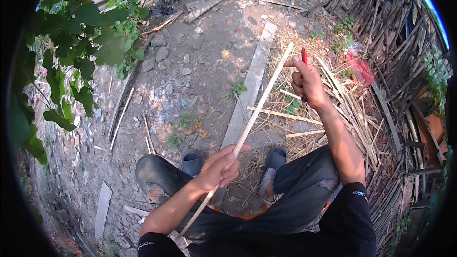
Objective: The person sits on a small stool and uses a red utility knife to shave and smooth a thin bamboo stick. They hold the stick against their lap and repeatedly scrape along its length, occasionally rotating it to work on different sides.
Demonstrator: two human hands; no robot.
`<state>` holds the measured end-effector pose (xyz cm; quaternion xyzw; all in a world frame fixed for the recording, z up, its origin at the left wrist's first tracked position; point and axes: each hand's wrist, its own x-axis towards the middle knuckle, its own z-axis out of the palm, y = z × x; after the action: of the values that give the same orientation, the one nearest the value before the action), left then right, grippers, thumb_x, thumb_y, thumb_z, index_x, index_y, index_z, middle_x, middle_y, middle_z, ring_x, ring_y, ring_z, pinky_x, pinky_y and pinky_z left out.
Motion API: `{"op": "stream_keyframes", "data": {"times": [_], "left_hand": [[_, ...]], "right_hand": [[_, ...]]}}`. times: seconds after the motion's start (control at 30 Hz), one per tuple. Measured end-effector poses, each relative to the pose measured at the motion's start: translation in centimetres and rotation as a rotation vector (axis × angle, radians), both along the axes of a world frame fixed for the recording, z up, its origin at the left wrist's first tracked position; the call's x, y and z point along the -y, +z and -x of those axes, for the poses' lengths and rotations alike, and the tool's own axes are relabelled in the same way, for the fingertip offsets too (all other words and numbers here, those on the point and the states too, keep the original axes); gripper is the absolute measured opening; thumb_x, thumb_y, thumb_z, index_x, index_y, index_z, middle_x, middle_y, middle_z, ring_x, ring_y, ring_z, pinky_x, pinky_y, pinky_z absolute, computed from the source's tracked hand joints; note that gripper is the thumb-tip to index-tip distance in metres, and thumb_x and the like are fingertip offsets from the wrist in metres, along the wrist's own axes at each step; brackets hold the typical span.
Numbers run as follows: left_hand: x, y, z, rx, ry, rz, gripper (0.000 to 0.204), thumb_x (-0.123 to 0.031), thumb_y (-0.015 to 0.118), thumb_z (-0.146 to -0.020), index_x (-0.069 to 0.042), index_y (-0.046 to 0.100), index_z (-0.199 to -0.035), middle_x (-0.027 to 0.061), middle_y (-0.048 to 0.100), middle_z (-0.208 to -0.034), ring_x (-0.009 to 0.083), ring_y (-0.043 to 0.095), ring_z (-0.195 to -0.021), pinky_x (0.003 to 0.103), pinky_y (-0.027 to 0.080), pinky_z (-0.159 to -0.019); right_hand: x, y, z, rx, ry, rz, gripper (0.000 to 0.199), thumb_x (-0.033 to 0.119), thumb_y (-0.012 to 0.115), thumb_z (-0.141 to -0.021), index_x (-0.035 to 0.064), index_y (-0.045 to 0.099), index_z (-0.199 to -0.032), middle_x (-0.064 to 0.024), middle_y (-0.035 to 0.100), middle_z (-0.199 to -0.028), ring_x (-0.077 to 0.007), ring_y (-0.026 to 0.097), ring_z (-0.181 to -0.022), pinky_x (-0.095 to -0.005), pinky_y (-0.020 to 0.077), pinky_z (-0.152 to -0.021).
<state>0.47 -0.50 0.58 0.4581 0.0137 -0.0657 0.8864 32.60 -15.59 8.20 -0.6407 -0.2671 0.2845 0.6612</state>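
The right hand [309, 83] hides most of a slim red tool [304, 57], its kind unclear; the lower end of the long pale strip [258, 106] is lost near dark clothing [276, 242] at 7 o'clock. The strip slants from there up to 1 o'clock: the left hand [219, 169] curls around it at 6, while the right hand, at 2, grips the tool, index finger stretched to the strip, contact uncertain. One held strip, one tool, two grey sandals [191, 161]; the strip pile [351, 109] at 3 overlaps too much to count
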Motion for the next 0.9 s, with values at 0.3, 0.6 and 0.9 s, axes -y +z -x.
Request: {"op": "stream_keyframes", "data": {"times": [0.3,0.6,0.9], "left_hand": [[0.9,-0.2,-2.7,0.024,0.177,-0.388,0.046,-0.025,0.033,-0.116,0.001,0.045,-0.152,0.0001,0.049,-0.063,0.0079,0.044,-0.045,0.024,0.038,-0.044],[-0.5,-0.6,-2.9,-0.086,0.452,-0.415,0.045,-0.021,0.043,-0.115,-0.004,0.045,-0.156,-0.0081,0.035,-0.061,0.0016,0.031,-0.048,0.021,0.028,-0.047],[-0.7,-2.1,-2.3,-0.154,0.445,-0.345,0.044,-0.017,0.049,-0.113,-0.007,0.048,-0.156,-0.0094,0.033,-0.065,0.0013,0.027,-0.053,0.023,0.025,-0.048]], "right_hand": [[-3.4,-2.2,5.7,-0.030,0.243,0.165,0.033,0.032,0.065,-0.107,0.0014,0.068,-0.095,0.0058,0.040,-0.053,-0.0047,0.036,-0.044,-0.0265,0.0257,-0.044],[-2.4,-2.5,12.0,0.906,0.388,0.503,0.046,0.044,0.054,-0.106,-0.0003,0.063,-0.095,-0.0219,0.061,-0.062,-0.0461,0.064,-0.062,-0.0544,0.0504,-0.062],[-3.7,-8.2,9.1,1.049,0.318,0.595,0.051,0.049,0.053,-0.107,0.0002,0.063,-0.098,-0.0242,0.063,-0.062,-0.0497,0.065,-0.063,-0.0588,0.0515,-0.061]]}}
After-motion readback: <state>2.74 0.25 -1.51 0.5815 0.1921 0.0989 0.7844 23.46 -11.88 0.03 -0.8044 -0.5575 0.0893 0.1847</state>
